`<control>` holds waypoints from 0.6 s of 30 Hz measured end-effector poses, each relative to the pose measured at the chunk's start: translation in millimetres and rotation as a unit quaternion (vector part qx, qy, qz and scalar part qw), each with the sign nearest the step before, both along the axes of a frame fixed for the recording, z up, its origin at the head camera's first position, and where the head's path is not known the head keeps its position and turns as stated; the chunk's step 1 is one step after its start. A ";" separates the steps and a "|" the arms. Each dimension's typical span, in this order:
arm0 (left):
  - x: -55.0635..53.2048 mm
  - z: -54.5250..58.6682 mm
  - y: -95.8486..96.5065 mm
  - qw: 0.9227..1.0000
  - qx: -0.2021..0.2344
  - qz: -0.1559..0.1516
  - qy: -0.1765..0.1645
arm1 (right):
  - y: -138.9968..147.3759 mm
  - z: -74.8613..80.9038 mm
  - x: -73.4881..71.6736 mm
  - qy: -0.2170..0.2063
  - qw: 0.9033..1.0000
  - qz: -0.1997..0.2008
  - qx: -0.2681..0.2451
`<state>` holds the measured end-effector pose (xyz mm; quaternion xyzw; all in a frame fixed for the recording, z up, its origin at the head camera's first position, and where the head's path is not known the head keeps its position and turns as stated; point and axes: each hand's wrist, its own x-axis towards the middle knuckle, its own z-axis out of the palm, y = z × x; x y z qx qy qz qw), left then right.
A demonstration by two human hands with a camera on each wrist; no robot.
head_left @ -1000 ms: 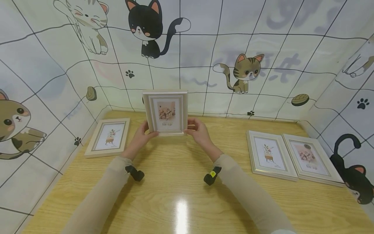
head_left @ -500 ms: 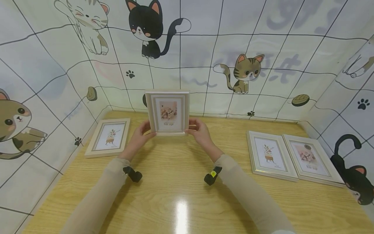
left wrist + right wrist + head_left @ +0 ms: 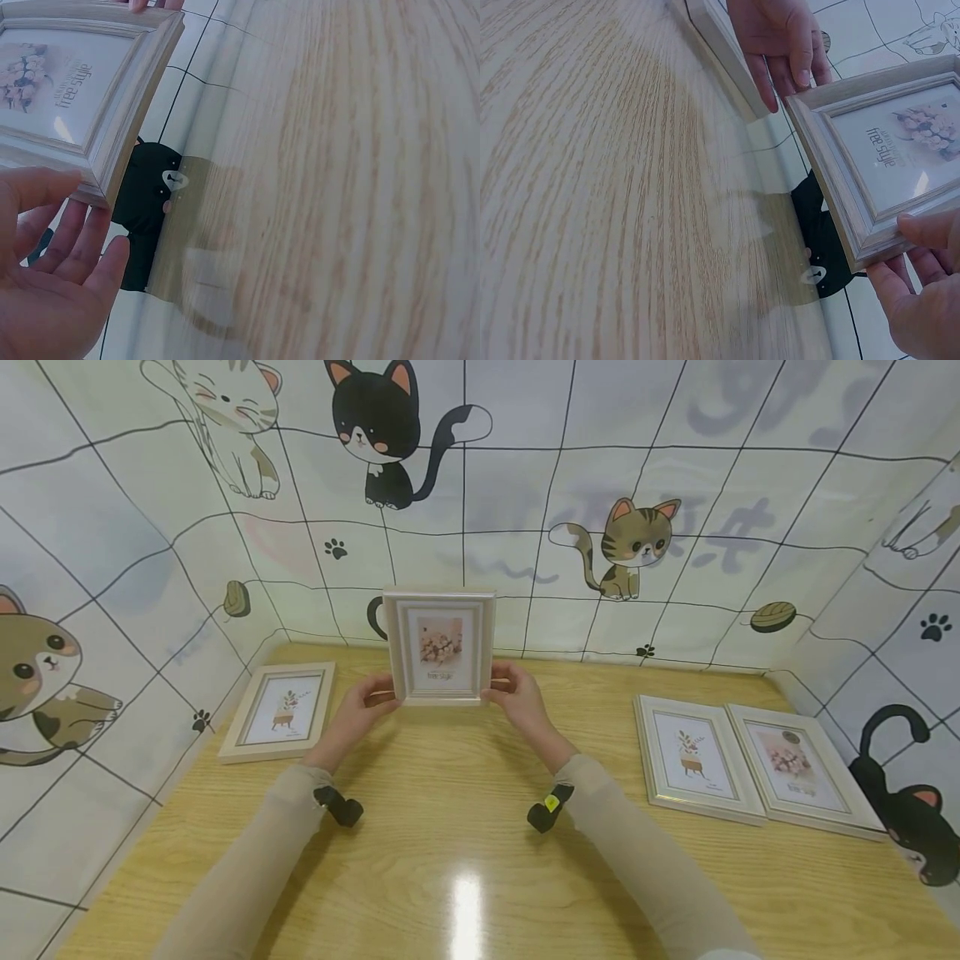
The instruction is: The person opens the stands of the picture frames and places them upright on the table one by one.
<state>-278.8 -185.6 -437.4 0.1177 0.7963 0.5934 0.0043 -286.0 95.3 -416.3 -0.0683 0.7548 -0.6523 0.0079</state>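
Observation:
Between both hands a pale wood picture frame is held upright, its flower print and "free style" lettering facing me. My left hand grips its lower left corner, thumb on the front edge and fingers behind. At the lower right corner my right hand pinches it the same way. The left wrist view shows the thumb on the frame's face and fingers under its edge. In the right wrist view the frame stands clear above the wood tabletop, with one hand at each lower corner.
A picture frame with a plant print lies on the table at the left. On the right lie two more, a plant-print frame and a flower-print frame, side by side. A cat-patterned wall covering closes off the back and sides.
Both hands have shifted the held picture frame a little to the right, and it has turned to face me more squarely. The frames lying on the table have not moved.

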 end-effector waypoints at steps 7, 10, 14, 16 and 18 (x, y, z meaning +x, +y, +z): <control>-0.4 0.4 0.1 1.000 -0.001 -0.003 0.000 | 3.1 -0.7 -1.9 -0.002 1.000 0.004 -0.002; 0.0 1.0 0.7 1.000 -0.008 -0.003 0.002 | 4.6 -1.1 -2.3 -0.005 1.000 0.003 -0.003; 0.7 1.7 1.5 1.000 -0.016 -0.002 0.003 | 6.2 -1.3 -3.1 -0.007 1.000 0.002 -0.004; 1.4 2.1 1.6 1.000 -0.018 -0.006 0.001 | 6.9 -1.3 -3.4 -0.005 1.000 0.001 -0.003; 2.0 2.6 2.2 1.000 -0.017 -0.012 -0.003 | 7.4 -0.9 -3.4 -0.004 1.000 0.001 -0.003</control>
